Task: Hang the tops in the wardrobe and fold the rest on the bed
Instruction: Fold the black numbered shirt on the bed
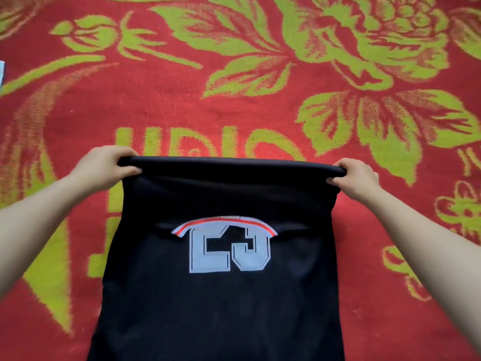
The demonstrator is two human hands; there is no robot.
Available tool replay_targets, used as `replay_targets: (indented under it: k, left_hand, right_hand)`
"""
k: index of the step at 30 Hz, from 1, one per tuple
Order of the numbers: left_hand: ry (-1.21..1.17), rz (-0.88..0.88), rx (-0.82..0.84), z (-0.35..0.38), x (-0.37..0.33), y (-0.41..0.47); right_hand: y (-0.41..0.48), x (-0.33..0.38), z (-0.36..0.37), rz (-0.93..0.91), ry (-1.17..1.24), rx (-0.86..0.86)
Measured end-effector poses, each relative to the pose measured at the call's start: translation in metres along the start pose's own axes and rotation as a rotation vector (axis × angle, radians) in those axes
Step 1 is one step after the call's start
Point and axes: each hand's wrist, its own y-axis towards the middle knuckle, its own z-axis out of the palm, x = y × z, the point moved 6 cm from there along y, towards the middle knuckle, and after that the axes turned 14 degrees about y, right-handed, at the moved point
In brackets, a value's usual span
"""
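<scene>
Two big white block numerals (230, 252) with thin dark outlines stand at the middle of the black fabric jersey (221, 308). Their tops are hidden under a white-and-red curved trim (223, 222); the lower parts suggest "23". Just beyond the jersey's far folded edge, the red woven blanket (234, 100) carries large yellow-green letters (197, 142), roughly "UDIO", their bottoms covered.

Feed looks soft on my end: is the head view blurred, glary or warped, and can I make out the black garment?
Head view: even light, no glare or hard shadows; slightly soft, wide-angle stretch toward the edges; black garment shows little fold detail, but its white number print, left hand and right hand read clearly.
</scene>
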Motion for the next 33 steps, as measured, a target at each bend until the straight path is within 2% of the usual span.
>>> replay_targets:
  k: [6,10,14,16,18,21,23,27,29,31,33]
  left_hand:
    - [-0.079,0.038,0.015,-0.004,0.001,-0.016]
    - [-0.004,0.164,0.006,-0.005,0.006,-0.045]
    - [0.112,0.345,0.013,0.008,0.011,-0.086]
    - [0.141,0.439,-0.016,0.015,0.011,-0.107]
    - [0.208,0.533,-0.096,0.021,0.005,-0.132]
    - [0.317,0.602,-0.179,0.039,0.000,-0.166]
    - [0.352,0.587,-0.122,0.062,-0.001,-0.185]
    - [0.448,0.424,0.164,0.119,0.001,-0.200]
    - [0.485,0.354,0.087,0.118,-0.008,-0.198]
    - [0.424,0.270,-0.046,0.105,-0.019,-0.190]
    - [0.425,0.227,-0.191,0.097,-0.029,-0.183]
  right_hand:
    - [-0.011,0.000,-0.003,-0.036,0.104,0.080]
    - [-0.042,-0.011,-0.008,-0.092,0.251,0.188]
    - [-0.082,-0.024,-0.005,-0.247,0.243,0.252]
    - [-0.103,-0.025,-0.001,-0.378,0.156,0.277]
    - [-0.124,-0.025,0.007,-0.571,-0.034,0.266]
    - [-0.146,-0.039,0.030,-0.641,-0.285,0.325]
    - [-0.161,-0.053,0.052,-0.619,-0.421,0.401]
    - [-0.175,-0.077,0.091,-0.477,-0.607,0.545]
    - [-0.177,-0.070,0.097,-0.505,-0.650,0.498]
    - [-0.174,-0.047,0.094,-0.577,-0.613,0.317]
    - [-0.165,-0.032,0.091,-0.569,-0.527,0.183]
